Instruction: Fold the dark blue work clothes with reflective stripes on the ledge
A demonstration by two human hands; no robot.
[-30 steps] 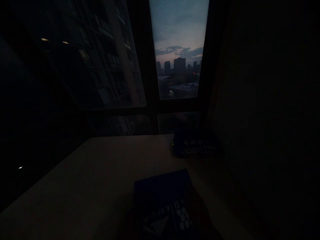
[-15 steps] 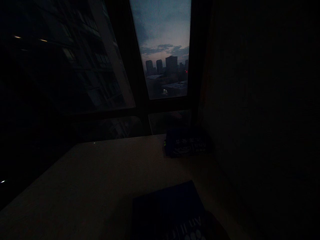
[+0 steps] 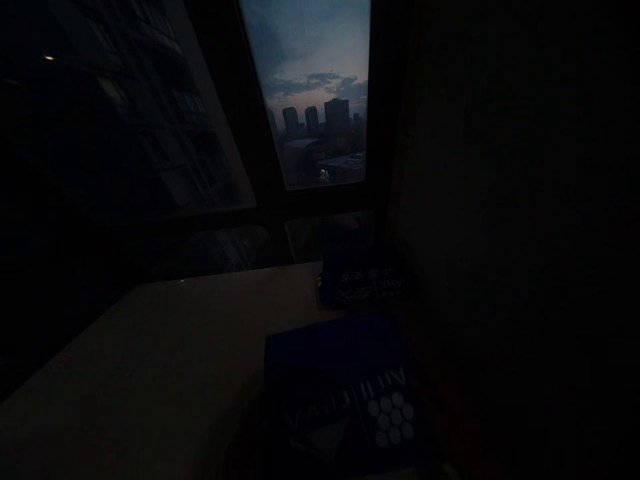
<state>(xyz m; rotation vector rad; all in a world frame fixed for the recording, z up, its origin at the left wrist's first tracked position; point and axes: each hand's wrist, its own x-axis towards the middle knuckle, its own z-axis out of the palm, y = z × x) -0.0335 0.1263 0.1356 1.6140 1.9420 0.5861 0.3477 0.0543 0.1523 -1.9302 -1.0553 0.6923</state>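
A dark blue folded garment [image 3: 333, 340] with pale lettering and a cluster of white dots is held low over the near part of the pale surface, its print upside down to me. Along its right edge a very dim shape appears to be my right hand [image 3: 440, 407], closed on that side; its fingers barely show. Deep shadow covers the garment's left side, so my left hand cannot be made out. Just beyond lies a second folded blue garment [image 3: 367, 280] with similar print and a small yellow-green edge, close to the window.
The pale tabletop or sill [image 3: 165, 347] stretches left. A dark window frame [image 3: 270, 193] rises behind it, with dusk sky and buildings outside. On the right stands a dark wall [image 3: 500, 200]. Light is very low.
The near garment has moved forward, towards the window and the other garment, so more of its print shows. The view has shifted slightly; the far garment stays in place.
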